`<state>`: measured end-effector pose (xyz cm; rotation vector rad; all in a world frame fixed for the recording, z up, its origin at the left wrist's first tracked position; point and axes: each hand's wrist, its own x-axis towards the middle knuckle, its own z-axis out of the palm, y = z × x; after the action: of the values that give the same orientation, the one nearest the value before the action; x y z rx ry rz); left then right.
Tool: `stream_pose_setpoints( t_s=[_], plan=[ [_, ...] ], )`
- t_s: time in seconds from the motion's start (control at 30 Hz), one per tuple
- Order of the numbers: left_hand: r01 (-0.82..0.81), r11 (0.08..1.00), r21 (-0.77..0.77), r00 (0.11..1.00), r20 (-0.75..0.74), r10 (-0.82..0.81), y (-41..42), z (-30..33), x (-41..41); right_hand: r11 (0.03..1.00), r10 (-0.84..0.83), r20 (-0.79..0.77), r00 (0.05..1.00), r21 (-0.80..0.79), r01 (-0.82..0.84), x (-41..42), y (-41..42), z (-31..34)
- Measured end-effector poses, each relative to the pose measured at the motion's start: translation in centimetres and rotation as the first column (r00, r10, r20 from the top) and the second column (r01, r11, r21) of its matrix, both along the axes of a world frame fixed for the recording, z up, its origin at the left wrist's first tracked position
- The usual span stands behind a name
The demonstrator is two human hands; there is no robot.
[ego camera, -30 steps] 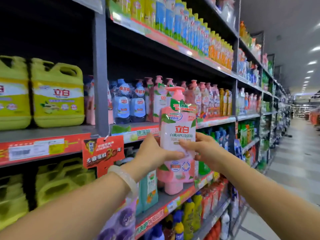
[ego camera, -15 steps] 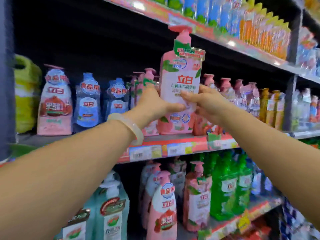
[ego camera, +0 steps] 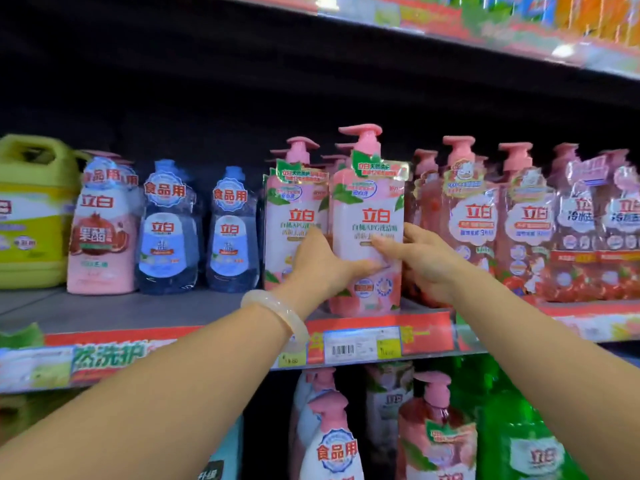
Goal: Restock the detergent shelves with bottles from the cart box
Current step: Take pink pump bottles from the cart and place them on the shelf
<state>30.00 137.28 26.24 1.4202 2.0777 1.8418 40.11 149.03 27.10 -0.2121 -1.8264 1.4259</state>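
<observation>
- Pink pump bottle [ego camera: 367, 216] stands upright at the front edge of the middle shelf [ego camera: 145, 311], touching a matching bottle [ego camera: 294, 216] on its left.
- Left hand [ego camera: 320, 265] grips its left side, thumb across the label, fingers curled behind.
- Right hand [ego camera: 420, 256] holds its right side, fingers wrapped round it.
- A pale bangle [ego camera: 277, 313] circles the left wrist.
- Blue bottles [ego camera: 201, 230] stand further left.

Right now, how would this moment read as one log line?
step: shelving | item: pink pump bottle upright on shelf | left hand gripping | right hand gripping

Top shelf [ego camera: 450, 26] blurred, edge-cropped
</observation>
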Motion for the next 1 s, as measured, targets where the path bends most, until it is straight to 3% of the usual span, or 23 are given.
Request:
stream_pose_setpoints(
  t_s=[0.8, 0.9, 1.0],
  plan=[
    [-0.056, 0.998, 0.041, 0.996, -0.063, 0.058, 1.9, -1.6, 0.6, 0.982, -0.174, -0.123, 0.977, 0.05, 0.181, -0.9, 1.1, -3.1],
    [-0.06, 0.998, -0.036, 0.993, -0.1, 0.056, 1.6, -1.3, 0.8, 0.974, -0.208, -0.092, 0.974, 0.076, 0.215, -0.7, 1.0, -2.7],
    [-0.047, 0.981, -0.187, 0.983, -0.183, 0.012, -0.1, -0.9, 0.8, 0.904, -0.378, -0.075, 0.923, 0.185, 0.385, 0.0, -0.3, -1.6]
  ],
)
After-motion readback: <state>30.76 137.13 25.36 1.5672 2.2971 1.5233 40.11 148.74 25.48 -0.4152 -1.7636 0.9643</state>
